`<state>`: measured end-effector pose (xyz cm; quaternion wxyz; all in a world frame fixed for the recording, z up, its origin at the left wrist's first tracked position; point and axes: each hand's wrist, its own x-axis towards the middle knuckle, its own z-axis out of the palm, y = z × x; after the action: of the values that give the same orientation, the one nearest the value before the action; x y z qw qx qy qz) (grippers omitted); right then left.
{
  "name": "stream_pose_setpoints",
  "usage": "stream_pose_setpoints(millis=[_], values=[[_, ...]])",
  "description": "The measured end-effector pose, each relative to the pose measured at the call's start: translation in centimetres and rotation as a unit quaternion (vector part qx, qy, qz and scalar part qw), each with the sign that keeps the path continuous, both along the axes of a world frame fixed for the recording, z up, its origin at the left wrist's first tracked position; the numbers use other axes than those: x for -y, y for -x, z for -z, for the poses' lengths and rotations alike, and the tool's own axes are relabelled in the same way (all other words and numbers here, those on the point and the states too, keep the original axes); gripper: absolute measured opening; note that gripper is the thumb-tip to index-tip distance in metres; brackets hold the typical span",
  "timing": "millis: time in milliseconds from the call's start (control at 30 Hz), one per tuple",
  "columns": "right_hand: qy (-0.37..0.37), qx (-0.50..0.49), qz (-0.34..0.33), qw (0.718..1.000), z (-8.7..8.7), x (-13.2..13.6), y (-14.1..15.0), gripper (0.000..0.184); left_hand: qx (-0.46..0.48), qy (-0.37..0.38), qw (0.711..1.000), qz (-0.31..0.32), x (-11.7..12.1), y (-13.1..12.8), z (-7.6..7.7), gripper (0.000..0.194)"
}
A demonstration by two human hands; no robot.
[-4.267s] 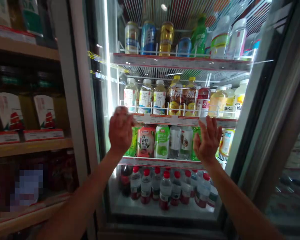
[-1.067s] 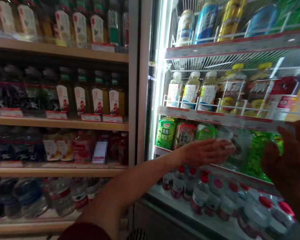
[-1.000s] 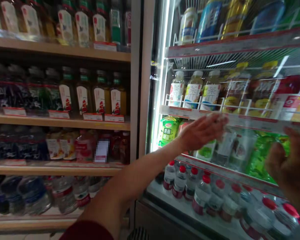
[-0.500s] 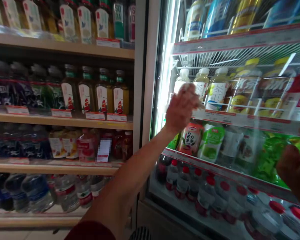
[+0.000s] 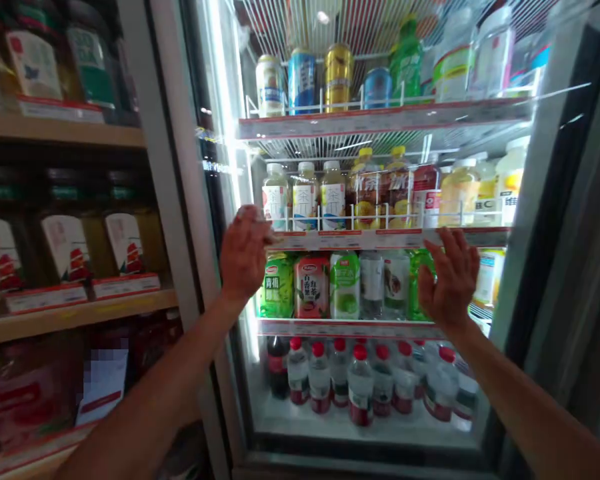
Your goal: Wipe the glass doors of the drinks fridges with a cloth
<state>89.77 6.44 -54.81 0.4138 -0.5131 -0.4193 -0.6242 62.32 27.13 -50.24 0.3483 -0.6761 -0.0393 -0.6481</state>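
My left hand [image 5: 244,257] is raised at the left side of a lit drinks fridge [image 5: 365,460], in front of its glass. Its fingers are closed over a pale, crumpled cloth [image 5: 274,237], mostly hidden by the hand. Behind it stand white-capped tea bottles [image 5: 305,200] and a green drink carton [image 5: 278,287]. My right hand [image 5: 450,280] is at the right, fingers spread and holding nothing, before the price strip [image 5: 380,239] of the middle shelf. Whether either palm touches the glass I cannot tell.
Cans [image 5: 303,80] line the fridge's upper shelf and red-capped water bottles [image 5: 361,387] its bottom. A metal frame [image 5: 173,133] divides it from wooden shelves [image 5: 70,130] of bottles on the left. A white card [image 5: 103,380] stands at lower left.
My view has swung right and back, so more of the fridge shows. My left hand is now lower, by the fridge's left edge; my right hand has come fully into view.
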Motion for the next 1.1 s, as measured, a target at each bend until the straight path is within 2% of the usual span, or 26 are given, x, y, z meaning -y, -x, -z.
stream_pose_setpoints(millis=[67, 100, 167, 233, 267, 300, 333, 400, 467, 500, 567, 633, 700, 800, 867, 933, 1000, 1100], values=[[0.006, 0.005, 0.011, 1.0, -0.1, 0.1, 0.2, 0.05, 0.055, 0.026, 0.998, 0.009, 0.0, -0.4, -0.1, 0.047], [0.009, 0.007, 0.013, 1.0, -0.1, 0.2, 0.2, 0.05, 0.025, 0.011, 1.0, 0.01, 0.4, -0.8, 0.7, 0.047], [0.016, 0.003, 0.011, 1.0, -0.1, 0.3, 0.3, 0.052, -0.124, -0.061, 0.99, 0.005, 1.9, -1.8, 3.3, 0.045], [0.02, -0.001, 0.008, 1.0, -0.1, 0.3, 0.3, 0.052, -0.273, -0.134, 0.952, 0.011, 3.2, -2.5, 5.4, 0.039], [0.022, -0.003, 0.009, 1.0, 0.0, 0.3, 0.3, 0.052, -0.312, -0.15, 0.938, 0.014, 3.5, -2.6, 5.9, 0.036], [0.023, -0.004, 0.01, 1.0, 0.0, 0.3, 0.3, 0.051, -0.31, -0.143, 0.94, 0.019, 3.5, -2.5, 5.7, 0.035], [0.023, -0.004, 0.011, 1.0, 0.0, 0.3, 0.2, 0.05, -0.273, -0.12, 0.954, 0.025, 3.3, -2.4, 5.2, 0.037], [0.022, -0.008, 0.015, 1.0, 0.0, 0.3, 0.1, 0.049, -0.127, -0.042, 0.99, 0.045, 2.3, -1.9, 3.4, 0.045], [0.024, -0.017, 0.021, 0.999, 0.0, 0.4, -0.1, 0.049, -0.022, 0.011, 0.998, 0.057, 1.7, -2.0, 2.1, 0.054], [0.027, -0.024, 0.022, 0.999, -0.1, 0.4, -0.2, 0.049, -0.017, 0.017, 0.998, 0.058, 1.8, -2.5, 2.0, 0.056], [0.028, -0.031, 0.018, 0.999, -0.1, 0.4, 0.0, 0.049, -0.078, 0.004, 0.996, 0.053, 3.0, -4.1, 2.7, 0.056], [0.011, -0.028, -0.01, 1.0, 0.1, 0.2, 1.1, 0.051, -0.134, 0.0, 0.989, 0.065, 5.2, -6.6, 4.1, 0.055], [0.014, -0.002, -0.073, 0.997, 0.6, -0.4, 3.2, 0.055, -0.111, 0.046, 0.988, 0.098, 7.7, -9.3, 4.9, 0.053], [0.068, 0.039, -0.204, 0.976, 1.4, -2.0, 6.9, 0.061, -0.061, 0.131, 0.978, 0.153, 10.0, -11.4, 4.5, 0.054], [0.079, 0.034, -0.261, 0.962, 1.8, -3.2, 8.6, 0.061, -0.105, 0.139, 0.968, 0.179, 10.0, -10.7, 4.2, 0.057], [0.071, 0.019, -0.259, 0.963, 1.9, -4.3, 9.5, 0.059, -0.184, 0.114, 0.961, 0.17, 8.7, -8.6, 4.4, 0.063], [0.066, 0.001, -0.197, 0.978, 1.7, -5.5, 10.2, 0.056, -0.213, 0.09, 0.965, 0.127, 6.8, -6.1, 5.3, 0.069], [0.047, -0.041, -0.088, 0.994, 1.0, -7.5, 11.6, 0.048, -0.118, 0.096, 0.987, 0.059, 4.1, -3.8, 6.8, 0.069]])
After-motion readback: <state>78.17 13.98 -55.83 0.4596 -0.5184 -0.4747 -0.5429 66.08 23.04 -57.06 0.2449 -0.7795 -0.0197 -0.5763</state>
